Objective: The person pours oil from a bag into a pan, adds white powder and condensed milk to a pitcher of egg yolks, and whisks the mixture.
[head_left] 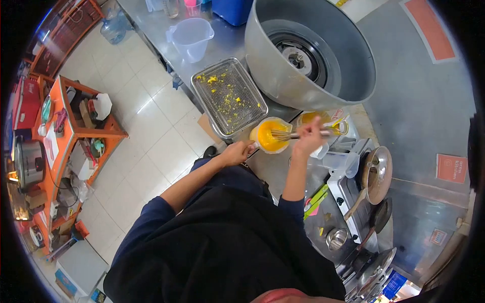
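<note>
My left hand (238, 153) is closed around the handle of a pitcher (254, 135) that holds a bright yellow-orange liquid (273, 132). In my right hand (309, 137) is a metal whisk (287, 135), its wires dipping into the liquid. Just left of the pitcher, a mesh tray (227, 98) carries scattered yellow bits. Behind my right hand sits another container with yellow contents (307, 118), partly covered by the hand.
A large grey round tub (268, 76) stands behind the pitcher, near an empty translucent jug (191, 39). To the right are a clear container (339, 162), a stove (348, 202) with a pan (378, 177), green-handled tool (316, 201) and a small metal bowl (337, 238).
</note>
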`<act>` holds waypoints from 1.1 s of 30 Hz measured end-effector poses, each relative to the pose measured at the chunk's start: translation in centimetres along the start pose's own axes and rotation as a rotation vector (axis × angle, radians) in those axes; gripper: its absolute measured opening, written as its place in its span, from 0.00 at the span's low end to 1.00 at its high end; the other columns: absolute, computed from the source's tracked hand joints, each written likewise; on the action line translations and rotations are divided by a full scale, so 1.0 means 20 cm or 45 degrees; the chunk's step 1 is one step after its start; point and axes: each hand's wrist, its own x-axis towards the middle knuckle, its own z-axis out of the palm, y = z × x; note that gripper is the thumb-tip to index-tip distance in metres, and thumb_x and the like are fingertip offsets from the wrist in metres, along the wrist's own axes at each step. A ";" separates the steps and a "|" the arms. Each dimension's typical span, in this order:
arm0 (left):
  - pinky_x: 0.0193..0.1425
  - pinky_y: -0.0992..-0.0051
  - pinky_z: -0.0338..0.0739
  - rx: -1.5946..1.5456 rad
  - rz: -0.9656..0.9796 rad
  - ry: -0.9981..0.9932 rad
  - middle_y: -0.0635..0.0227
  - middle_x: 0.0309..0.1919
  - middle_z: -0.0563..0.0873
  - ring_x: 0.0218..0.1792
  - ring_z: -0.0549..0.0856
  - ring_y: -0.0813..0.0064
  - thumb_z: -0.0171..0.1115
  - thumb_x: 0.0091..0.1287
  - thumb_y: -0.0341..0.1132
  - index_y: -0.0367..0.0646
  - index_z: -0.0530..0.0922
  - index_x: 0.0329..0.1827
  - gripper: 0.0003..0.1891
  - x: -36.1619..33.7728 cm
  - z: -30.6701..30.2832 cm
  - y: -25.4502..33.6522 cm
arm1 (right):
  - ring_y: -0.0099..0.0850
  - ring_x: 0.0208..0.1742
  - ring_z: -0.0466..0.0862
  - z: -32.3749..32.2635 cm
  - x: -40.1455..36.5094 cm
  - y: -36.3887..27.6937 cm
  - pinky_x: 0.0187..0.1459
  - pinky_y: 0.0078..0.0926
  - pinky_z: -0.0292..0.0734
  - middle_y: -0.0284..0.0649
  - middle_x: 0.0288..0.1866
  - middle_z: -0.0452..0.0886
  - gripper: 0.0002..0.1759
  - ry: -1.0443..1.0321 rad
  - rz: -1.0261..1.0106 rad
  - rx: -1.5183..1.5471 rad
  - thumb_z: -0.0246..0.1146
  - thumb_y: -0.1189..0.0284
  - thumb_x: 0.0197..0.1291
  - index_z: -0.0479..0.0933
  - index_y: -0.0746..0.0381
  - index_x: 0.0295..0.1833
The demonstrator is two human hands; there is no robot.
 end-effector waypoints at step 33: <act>0.36 0.55 0.71 0.061 0.048 -0.013 0.47 0.24 0.78 0.32 0.80 0.46 0.45 0.68 0.41 0.41 0.74 0.38 0.13 -0.05 -0.03 0.03 | 0.17 0.14 0.59 0.01 -0.02 -0.03 0.16 0.17 0.52 0.27 0.15 0.61 0.20 0.236 -0.074 0.079 0.64 0.65 0.58 0.62 0.55 0.21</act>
